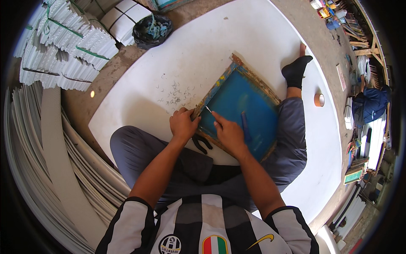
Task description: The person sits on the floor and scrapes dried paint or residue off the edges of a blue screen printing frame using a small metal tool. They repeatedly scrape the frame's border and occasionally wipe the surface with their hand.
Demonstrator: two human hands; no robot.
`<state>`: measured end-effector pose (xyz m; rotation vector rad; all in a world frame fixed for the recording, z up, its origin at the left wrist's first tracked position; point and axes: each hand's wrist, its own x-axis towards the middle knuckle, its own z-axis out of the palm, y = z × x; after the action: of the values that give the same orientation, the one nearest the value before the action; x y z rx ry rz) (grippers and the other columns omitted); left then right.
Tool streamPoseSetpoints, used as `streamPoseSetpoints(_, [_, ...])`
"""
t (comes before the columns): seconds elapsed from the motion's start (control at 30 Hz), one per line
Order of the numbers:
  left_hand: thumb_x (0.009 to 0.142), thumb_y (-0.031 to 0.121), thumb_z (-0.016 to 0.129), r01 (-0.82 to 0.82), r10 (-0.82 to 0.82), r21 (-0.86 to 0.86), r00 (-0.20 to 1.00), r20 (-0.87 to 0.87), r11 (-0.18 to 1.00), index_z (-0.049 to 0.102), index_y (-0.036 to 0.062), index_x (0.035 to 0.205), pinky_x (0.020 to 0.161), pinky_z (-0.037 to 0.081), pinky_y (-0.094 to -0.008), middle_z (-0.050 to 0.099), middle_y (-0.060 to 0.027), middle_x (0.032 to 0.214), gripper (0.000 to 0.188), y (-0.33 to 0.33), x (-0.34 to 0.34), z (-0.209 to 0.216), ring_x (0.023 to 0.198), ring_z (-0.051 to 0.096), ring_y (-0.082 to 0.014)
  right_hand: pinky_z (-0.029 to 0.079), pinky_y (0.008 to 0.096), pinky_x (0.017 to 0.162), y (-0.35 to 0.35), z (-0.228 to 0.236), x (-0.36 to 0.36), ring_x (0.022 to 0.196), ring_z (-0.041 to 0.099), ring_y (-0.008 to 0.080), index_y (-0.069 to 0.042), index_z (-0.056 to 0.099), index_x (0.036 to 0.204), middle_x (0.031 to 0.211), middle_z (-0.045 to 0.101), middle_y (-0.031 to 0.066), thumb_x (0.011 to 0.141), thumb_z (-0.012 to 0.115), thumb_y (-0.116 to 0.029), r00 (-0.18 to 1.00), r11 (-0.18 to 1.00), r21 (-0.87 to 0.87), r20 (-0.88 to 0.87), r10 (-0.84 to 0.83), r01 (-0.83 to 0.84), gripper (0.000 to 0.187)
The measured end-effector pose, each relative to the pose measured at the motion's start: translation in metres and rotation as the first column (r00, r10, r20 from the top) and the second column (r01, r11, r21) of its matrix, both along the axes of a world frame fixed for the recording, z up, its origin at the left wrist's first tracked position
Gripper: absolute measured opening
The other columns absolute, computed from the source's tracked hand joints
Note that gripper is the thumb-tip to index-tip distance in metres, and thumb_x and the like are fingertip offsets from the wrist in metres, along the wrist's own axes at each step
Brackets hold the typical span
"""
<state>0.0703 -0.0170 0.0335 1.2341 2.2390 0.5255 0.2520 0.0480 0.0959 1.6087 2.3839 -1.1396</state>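
Note:
A wooden screen-printing frame (pixel 209 95) with blue mesh (pixel 241 99) rests tilted across my lap, against my right leg. My left hand (pixel 183 124) is closed on its left edge near the lower corner. In my right hand (pixel 230 134) is a slim tool (pixel 208 109) with a pale metal tip, pointed at the inner side of that edge. The tool's handle is hidden in my fingers. A dark blue bar-shaped thing (pixel 246 126) lies on the mesh. Black-handled pliers (pixel 201 144) lie below the frame's corner, partly covered. Small bent staples (pixel 175 94) are scattered left of the frame.
I sit on a large white sheet (pixel 190 42). A roll of brown tape (pixel 319 100) stands at right. Far left are bundled white sheets (pixel 63 55), curved white panels (pixel 55 169) and a black bag-lined bin (pixel 152 31). Another person (pixel 372 103) bends at far right.

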Motion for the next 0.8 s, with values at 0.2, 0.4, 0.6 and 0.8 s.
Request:
streamPoseSetpoints(0.2, [0.08, 0.032, 0.082, -0.007, 0.007, 0.026, 1.0, 0.008, 1.0, 0.081, 0.0112, 0.11, 0.084, 0.052, -0.0453, 0.07, -0.0078, 0.098, 0.036, 0.002, 0.0, 0.005, 0.097, 0.067, -0.0309, 0.054, 0.0556, 0.078, -0.01, -0.009, 0.001, 0.089, 0.07, 0.044, -0.026, 0.061, 0.144, 0.094, 0.073, 0.0209, 0.102, 0.058, -0.027, 0.998, 1.0, 0.006, -0.058, -0.025, 0.025, 0.042])
streamPoseSetpoints(0.4, [0.08, 0.031, 0.083, -0.006, 0.006, 0.052, 1.0, -0.004, 0.999, 0.081, 0.0107, 0.11, 0.081, 0.054, -0.0457, 0.07, -0.0088, 0.097, 0.037, 0.0, -0.001, 0.004, 0.094, 0.068, -0.0321, 0.054, 0.0556, 0.08, -0.01, -0.011, -0.005, 0.092, 0.07, 0.0444, -0.024, 0.062, 0.143, 0.098, 0.074, 0.0212, 0.102, 0.059, -0.026, 0.999, 0.999, 0.026, -0.036, -0.039, 0.04, 0.041])
streamPoseSetpoints(0.6, [0.079, 0.031, 0.083, -0.004, 0.003, 0.061, 1.0, 0.005, 0.998, 0.081, 0.0097, 0.109, 0.081, 0.055, -0.0452, 0.069, -0.0095, 0.096, 0.037, 0.002, 0.0, 0.002, 0.094, 0.069, -0.033, 0.054, 0.049, 0.089, -0.015, -0.035, -0.008, 0.104, 0.069, 0.0416, -0.023, 0.062, 0.143, 0.113, 0.074, 0.0193, 0.102, 0.06, -0.025, 0.938, 0.985, -0.108, -0.306, -0.163, 0.136, 0.042])
streamPoseSetpoints(0.8, [0.079, 0.033, 0.083, -0.013, 0.012, 0.056, 1.0, 0.016, 0.998, 0.081, 0.0086, 0.109, 0.082, 0.055, -0.0444, 0.069, -0.0099, 0.096, 0.039, 0.001, -0.002, 0.002, 0.094, 0.069, -0.0326, 0.055, 0.0462, 0.089, -0.014, -0.021, -0.009, 0.105, 0.07, 0.04, -0.023, 0.061, 0.144, 0.116, 0.074, 0.0175, 0.102, 0.061, -0.025, 0.965, 0.981, -0.118, -0.197, -0.175, 0.153, 0.043])
